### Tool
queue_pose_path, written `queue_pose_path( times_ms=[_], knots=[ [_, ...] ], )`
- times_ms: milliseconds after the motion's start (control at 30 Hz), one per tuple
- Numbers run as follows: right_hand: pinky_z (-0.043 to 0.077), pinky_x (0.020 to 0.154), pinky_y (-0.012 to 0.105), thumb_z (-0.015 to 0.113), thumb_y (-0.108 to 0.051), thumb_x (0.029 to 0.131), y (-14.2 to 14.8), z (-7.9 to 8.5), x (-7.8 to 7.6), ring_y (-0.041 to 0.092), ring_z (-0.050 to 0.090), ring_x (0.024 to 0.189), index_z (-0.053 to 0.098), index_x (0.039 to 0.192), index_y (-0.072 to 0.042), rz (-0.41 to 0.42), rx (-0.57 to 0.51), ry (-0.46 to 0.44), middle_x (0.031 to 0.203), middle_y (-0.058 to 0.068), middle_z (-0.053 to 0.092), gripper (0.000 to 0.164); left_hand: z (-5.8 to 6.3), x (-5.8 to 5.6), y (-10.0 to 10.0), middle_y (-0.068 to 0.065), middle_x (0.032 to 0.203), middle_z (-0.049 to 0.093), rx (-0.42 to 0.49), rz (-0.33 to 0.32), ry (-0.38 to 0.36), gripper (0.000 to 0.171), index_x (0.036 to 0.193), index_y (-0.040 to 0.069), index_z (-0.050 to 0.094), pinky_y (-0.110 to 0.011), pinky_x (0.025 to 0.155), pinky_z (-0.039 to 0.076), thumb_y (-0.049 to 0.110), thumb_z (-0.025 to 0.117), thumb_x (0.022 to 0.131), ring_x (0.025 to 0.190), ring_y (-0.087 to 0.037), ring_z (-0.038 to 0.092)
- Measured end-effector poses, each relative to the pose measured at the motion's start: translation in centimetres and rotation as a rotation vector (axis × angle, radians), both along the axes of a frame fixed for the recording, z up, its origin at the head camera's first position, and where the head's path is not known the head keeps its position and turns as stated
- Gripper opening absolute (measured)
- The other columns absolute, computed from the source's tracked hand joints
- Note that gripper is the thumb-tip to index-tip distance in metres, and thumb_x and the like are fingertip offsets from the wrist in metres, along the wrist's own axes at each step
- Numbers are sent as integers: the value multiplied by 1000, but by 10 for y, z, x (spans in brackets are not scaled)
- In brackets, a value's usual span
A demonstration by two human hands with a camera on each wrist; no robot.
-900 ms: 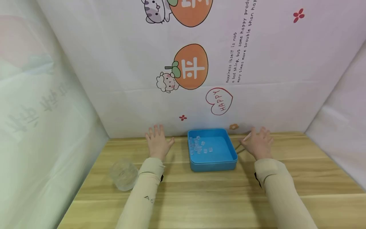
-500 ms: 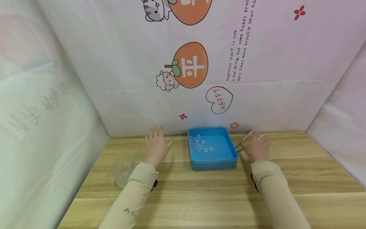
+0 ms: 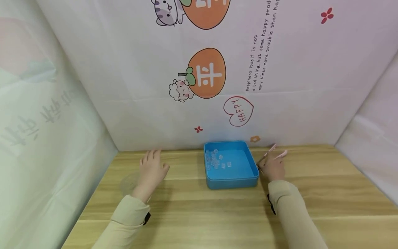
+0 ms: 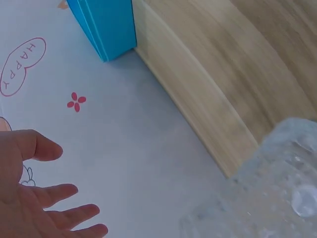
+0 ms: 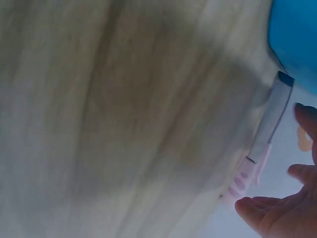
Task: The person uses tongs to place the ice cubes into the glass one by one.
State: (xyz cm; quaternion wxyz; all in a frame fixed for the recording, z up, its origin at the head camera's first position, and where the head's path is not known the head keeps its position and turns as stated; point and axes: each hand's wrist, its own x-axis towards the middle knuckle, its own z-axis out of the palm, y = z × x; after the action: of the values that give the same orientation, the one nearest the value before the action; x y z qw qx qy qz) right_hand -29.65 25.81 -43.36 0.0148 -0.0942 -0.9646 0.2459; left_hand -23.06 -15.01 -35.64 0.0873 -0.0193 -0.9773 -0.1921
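My left hand (image 3: pixel 151 172) hovers beside a clear textured glass vessel (image 3: pixel 126 185), its fingers loosely spread and holding nothing. In the left wrist view the glass (image 4: pixel 277 193) stands apart from those fingers. My right hand (image 3: pixel 274 169) is over a pair of metal tongs (image 5: pixel 270 119) with pink ends, close against the right side of a blue tray (image 3: pixel 231 183). Its thumb and fingers are parted around the tongs in the right wrist view, with no clear grip. Several small clear cubes (image 3: pixel 214 160) lie at the tray's left side.
Everything stands on a wood-grain table (image 3: pixel 205 218). A white printed sheet (image 3: pixel 140 79) rises behind the tray, and pale sheets hang at the left (image 3: pixel 37 138) and right sides.
My left hand has moved left and nearer to me, towards the glass vessel. My right hand has drawn lower and left beside the tray, uncovering more of the pink ends of the tongs.
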Motion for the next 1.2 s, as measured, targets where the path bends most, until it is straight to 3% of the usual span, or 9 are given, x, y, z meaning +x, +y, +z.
queue_pose_path(
  times_ms=[133, 333, 500, 700, 833, 1000, 1100, 1200],
  knots=[
    [37, 92, 69, 53, -32, 95, 0, -11, -3, 66, 30, 121, 27, 144, 0, -25, -39, 11, 133, 55, 17, 64, -2, 10, -15, -32, 147, 33, -10, 16, -6, 65, 143, -5, 33, -63, 113, 21, 31, 53, 93, 136, -50, 29],
    [26, 102, 71, 52, -37, 96, 1, -15, -7, 69, 19, 126, 20, 149, -4, -61, -31, 21, 141, 54, -8, 70, -6, 21, -34, -33, 144, 35, -47, 41, 20, 68, 140, -7, 35, -63, 112, 22, 40, 53, 94, 134, -51, 30],
    [19, 106, 71, 47, -38, 97, 2, -13, -7, 69, 12, 129, 17, 151, -2, -25, -24, -41, 140, 54, -6, 71, -12, 28, -48, -34, 145, 32, -60, 73, -14, 73, 143, -5, 33, -66, 111, 19, 46, 51, 94, 135, -53, 25],
    [24, 105, 70, 48, -35, 95, 4, -11, -12, 69, 20, 126, 43, 133, 9, 37, 31, -25, 135, 57, 13, 58, -19, 35, -64, -37, 149, 21, -67, 98, -102, 86, 147, -5, 24, -70, 109, 15, 57, 48, 92, 137, -57, 16],
    [32, 100, 69, 49, -24, 90, 6, -12, -13, 66, 26, 124, 45, 129, 13, 16, -12, -31, 134, 55, 20, 54, -26, 39, -74, -39, 151, 13, -59, 108, -158, 93, 148, -6, 19, -72, 108, 13, 61, 48, 90, 136, -60, 13],
    [42, 88, 66, 47, -13, 82, 11, -16, -13, 64, 32, 117, 43, 123, 18, -33, -34, -72, 129, 55, 22, 52, -35, 42, -83, -42, 149, 13, -78, 117, -185, 99, 147, -9, 18, -75, 105, 16, 65, 48, 88, 133, -65, 15],
    [46, 80, 63, 48, -11, 83, 14, -18, -12, 62, 38, 110, 41, 121, 21, -65, -27, -63, 125, 54, 25, 50, -40, 41, -85, -42, 148, 12, -92, 115, -200, 101, 147, -10, 16, -75, 103, 19, 65, 49, 87, 132, -65, 16],
    [50, 74, 57, 48, -6, 87, 15, -21, -11, 57, 48, 100, 41, 117, 22, -131, -57, -28, 116, 49, 38, 42, -44, 40, -86, -42, 149, 11, -91, 112, -222, 104, 148, -10, 13, -75, 102, 22, 66, 49, 87, 132, -65, 18]
  ],
)
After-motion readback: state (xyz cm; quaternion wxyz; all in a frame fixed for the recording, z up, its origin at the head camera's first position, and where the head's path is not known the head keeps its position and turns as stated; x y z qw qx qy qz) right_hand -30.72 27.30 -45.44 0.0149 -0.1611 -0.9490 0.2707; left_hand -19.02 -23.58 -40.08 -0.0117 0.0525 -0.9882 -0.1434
